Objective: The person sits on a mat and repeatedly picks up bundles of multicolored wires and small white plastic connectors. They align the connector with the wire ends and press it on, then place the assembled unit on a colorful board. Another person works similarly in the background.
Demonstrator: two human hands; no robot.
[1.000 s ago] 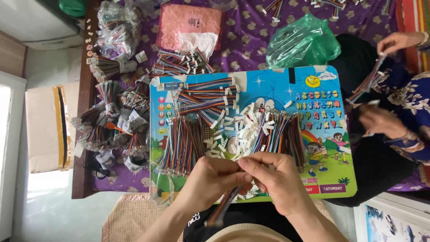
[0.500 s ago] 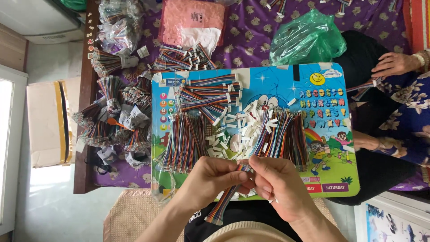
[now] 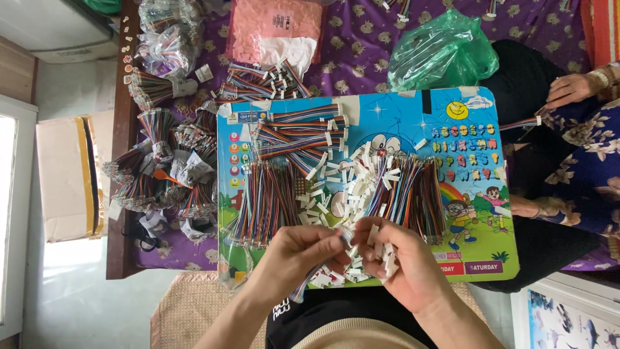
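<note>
**At the board's near edge: both hands pinch one cable and its plug**

Near edge of the cartoon lap board (image 3: 413, 116), centre: left hand (image 3: 294, 255) is closed, fingers pinching a multicolour ribbon cable (image 3: 303, 287) that hangs off the edge toward the lap. Right hand (image 3: 400, 265) is curled shut around several white connector housings (image 3: 387, 255), thumb and forefinger meeting the left fingertips. Versus half a second ago, the hands have drawn closer together and sit slightly nearer the body; cable end and housing now look to be touching, so a plug is likely being pushed on, though the joint itself is hidden.

Outward: a loose heap of white housings (image 3: 349, 178) at board centre, a bundle of cables (image 3: 265, 203) at its left, another (image 3: 416, 187) at its right, more stacked (image 3: 303, 132) toward the far left corner.

Containers: green plastic bag (image 3: 442, 52) past the far edge, contents not visible; clear bags (image 3: 165, 32) holding cables at the far left; cardboard box (image 3: 64, 174) on the floor, contents unclear.

Another person's hand (image 3: 568, 87) holds a cable at the right.
</note>
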